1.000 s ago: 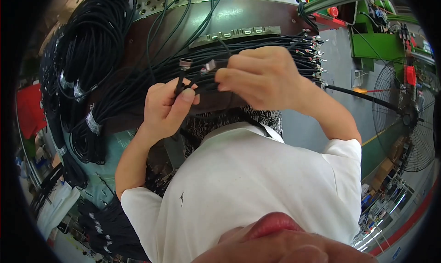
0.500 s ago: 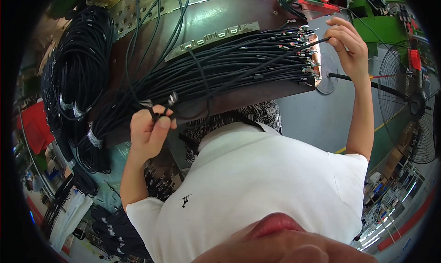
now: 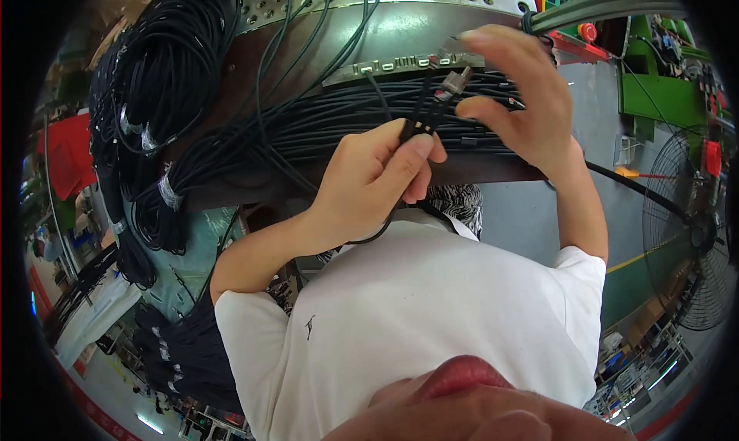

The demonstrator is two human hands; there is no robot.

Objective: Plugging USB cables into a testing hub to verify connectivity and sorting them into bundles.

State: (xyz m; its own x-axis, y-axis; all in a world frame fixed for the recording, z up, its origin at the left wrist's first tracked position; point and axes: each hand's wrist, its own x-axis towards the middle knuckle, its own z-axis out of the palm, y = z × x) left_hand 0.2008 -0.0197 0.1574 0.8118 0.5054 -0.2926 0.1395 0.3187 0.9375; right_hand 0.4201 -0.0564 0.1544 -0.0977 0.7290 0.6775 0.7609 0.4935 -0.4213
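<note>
My left hand (image 3: 379, 175) is closed around black cables (image 3: 416, 125) over the front of the table. Their bare metal connectors (image 3: 453, 85) stick up past the fingers, beside my right hand. My right hand (image 3: 531, 102) is open, slightly blurred, with thumb and fingers spread around the connector ends; I see no clear contact. Beneath both hands a thick row of black cables (image 3: 308, 125) lies across the table. Behind that row sits a metal strip with several sockets (image 3: 400, 67), and one cable runs from a socket toward me.
Large coils of black cable (image 3: 173, 63) hang at the left, one tied bundle (image 3: 168, 187) below them. The dark tabletop (image 3: 493, 167) ends just in front of my body. To the right stand a black fan (image 3: 697, 229) and a red button (image 3: 587, 32).
My left hand has moved right and up with the cables in it. My right hand has let go of a cable at the right end and come left to the held connectors.
</note>
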